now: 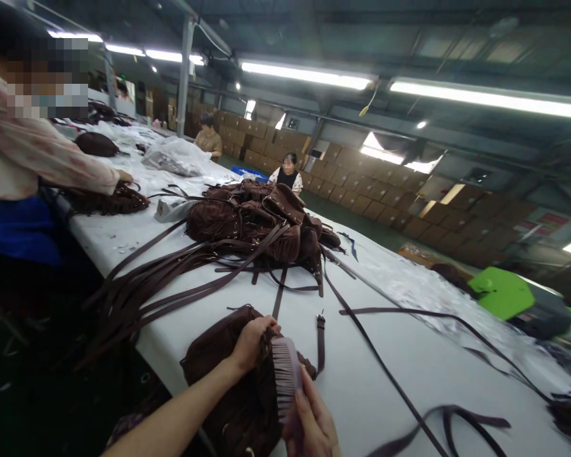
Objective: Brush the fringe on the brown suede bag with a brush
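The brown fringed bag (219, 346) lies at the near edge of the white surface (352, 387), right in front of the person. The left hand (254, 343) is closed on the bag's upper part, its fingers bunched at the fringe. The right hand (314, 412) grips a pale purple comb (289, 374) — its teeth point left and lie against the fringe. Just beside the comb, a short strap with a buckle (320, 336) rests on the surface.

Beyond the bag sits a heap of similar brown bags (285, 238), with long straps (137, 289) trailing over the surface's left edge. On the left, a co-worker in a patterned sleeve (52, 152) has a hand on another fringed brown piece (111, 200) — well apart from the comb. Stacked cardboard boxes (361, 178) line the far wall.
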### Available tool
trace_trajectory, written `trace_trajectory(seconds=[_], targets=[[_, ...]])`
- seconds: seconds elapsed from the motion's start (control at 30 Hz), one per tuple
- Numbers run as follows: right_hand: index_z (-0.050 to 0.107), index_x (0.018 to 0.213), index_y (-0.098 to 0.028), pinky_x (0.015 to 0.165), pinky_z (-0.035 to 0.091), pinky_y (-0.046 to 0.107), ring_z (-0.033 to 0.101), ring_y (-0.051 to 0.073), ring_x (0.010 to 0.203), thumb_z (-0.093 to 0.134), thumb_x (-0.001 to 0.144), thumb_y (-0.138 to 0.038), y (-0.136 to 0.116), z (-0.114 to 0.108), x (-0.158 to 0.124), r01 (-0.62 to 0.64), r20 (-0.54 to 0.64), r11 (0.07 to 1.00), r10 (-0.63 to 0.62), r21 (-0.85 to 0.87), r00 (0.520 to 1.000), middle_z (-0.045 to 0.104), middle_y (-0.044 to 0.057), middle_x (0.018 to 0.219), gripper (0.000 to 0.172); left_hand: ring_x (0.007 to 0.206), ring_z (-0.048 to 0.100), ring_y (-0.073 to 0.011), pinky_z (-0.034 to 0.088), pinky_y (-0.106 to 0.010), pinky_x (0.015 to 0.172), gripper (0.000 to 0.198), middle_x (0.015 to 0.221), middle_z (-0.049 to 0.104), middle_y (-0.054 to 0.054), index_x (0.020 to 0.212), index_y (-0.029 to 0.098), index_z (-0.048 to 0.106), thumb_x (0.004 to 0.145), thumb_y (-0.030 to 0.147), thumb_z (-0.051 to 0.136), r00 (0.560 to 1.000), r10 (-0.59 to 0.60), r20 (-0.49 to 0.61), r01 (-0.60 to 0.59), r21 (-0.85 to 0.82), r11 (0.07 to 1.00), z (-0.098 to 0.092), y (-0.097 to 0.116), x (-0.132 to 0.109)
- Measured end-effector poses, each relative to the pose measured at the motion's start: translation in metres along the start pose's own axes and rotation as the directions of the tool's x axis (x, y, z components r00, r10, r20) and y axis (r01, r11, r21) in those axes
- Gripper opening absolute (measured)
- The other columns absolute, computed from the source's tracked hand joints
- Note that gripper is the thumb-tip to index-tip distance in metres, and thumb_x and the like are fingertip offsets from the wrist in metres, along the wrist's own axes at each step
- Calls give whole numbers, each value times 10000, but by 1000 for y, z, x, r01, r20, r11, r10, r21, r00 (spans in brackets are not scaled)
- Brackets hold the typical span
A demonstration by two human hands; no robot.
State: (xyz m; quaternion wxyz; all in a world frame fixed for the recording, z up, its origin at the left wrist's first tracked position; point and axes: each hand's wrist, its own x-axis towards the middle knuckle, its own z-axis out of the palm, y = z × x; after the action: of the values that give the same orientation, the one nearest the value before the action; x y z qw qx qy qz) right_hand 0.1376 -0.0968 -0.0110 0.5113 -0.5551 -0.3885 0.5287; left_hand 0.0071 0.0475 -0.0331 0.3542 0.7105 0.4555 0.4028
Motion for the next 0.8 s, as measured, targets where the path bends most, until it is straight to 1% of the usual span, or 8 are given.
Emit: trace_trajectory(seconds=[0.13, 0.23, 0.33, 0.43, 0.5, 0.6, 0.67, 0.8], targets=[[171, 1528, -112, 283, 281, 165, 358, 85, 323, 505, 655, -928, 0, -12, 23, 13, -107, 982, -34, -188, 994, 506, -64, 476, 1241, 716, 564, -145, 459, -243, 661, 302, 782, 603, -19, 889, 168, 573, 972, 391, 388, 999, 40, -25, -44, -182, 982, -29, -1, -25], [209, 1528, -144, 302, 307, 189, 367, 94, 348, 430, 657, -955, -1, -26, 34, 26, -162, 939, -86, -342, 983, 480, -70, 513, 1210, 962, 583, -187, 464, -316, 902, 114, 975, 635, -46, 889, 184, 625, 869, 210, 516, 992, 122, -42, -128, -216, 968, -54, -3, -43], [237, 1529, -159, 317, 332, 211, 384, 107, 367, 376, 764, -892, -1, -34, 38, 57, -138, 891, -132, -451, 982, 484, -53, 549, 1068, 1228, 470, -223, 347, -420, 1108, 316, 1226, 563, -61, 963, 212, 626, 764, 37, 453, 969, 202, -143, -212, -54, 976, -68, 1, -69], [259, 1525, -137, 330, 346, 228, 393, 121, 384, 353, 828, -816, -1, -33, 37, 62, -131, 867, -145, -495, 981, 473, -41, 556, 978, 1202, 480, -251, 397, -480, 1077, 372, 1257, 499, -86, 1178, 241, 536, 829, 116, 511, 958, 190, -215, -159, 154, 975, -64, 10, -95], [281, 1519, -130, 337, 344, 232, 393, 126, 390, 359, 860, -759, -3, -28, 35, 81, -117, 853, -163, -516, 980, 462, -38, 553, 915, 1115, 535, -274, 484, -490, 984, 491, 1286, 460, -107, 1286, 270, 472, 824, 222, 631, 980, 152, -125, -113, 273, 955, -54, 15, -106], [299, 1515, -132, 348, 350, 237, 394, 131, 391, 350, 897, -682, -5, -23, 31, 115, -84, 832, -190, -543, 978, 448, -40, 545, 829, 1089, 569, -332, 540, -510, 883, 590, 1380, 404, -140, 1290, 297, 501, 753, 158, 703, 995, 70, 78, -98, 459, 883, -38, 17, -108], [285, 1519, -124, 359, 357, 241, 396, 134, 391, 332, 920, -614, -7, -22, 29, 126, -58, 818, -191, -561, 980, 452, -38, 545, 775, 1081, 582, -356, 556, -511, 837, 478, 1374, 437, -150, 1197, 270, 578, 767, 67, 635, 985, 37, 166, -126, 567, 814, -32, 13, -102], [320, 1507, -116, 379, 360, 246, 415, 144, 401, 309, 939, -432, -12, -21, 29, 153, 4, 778, -190, -609, 982, 465, -25, 546, 650, 917, 622, -263, 570, -418, 774, 282, 1069, 598, -99, 984, 200, 644, 899, 40, 427, 968, 100, 232, -220, 582, 783, -33, 0, -91]])
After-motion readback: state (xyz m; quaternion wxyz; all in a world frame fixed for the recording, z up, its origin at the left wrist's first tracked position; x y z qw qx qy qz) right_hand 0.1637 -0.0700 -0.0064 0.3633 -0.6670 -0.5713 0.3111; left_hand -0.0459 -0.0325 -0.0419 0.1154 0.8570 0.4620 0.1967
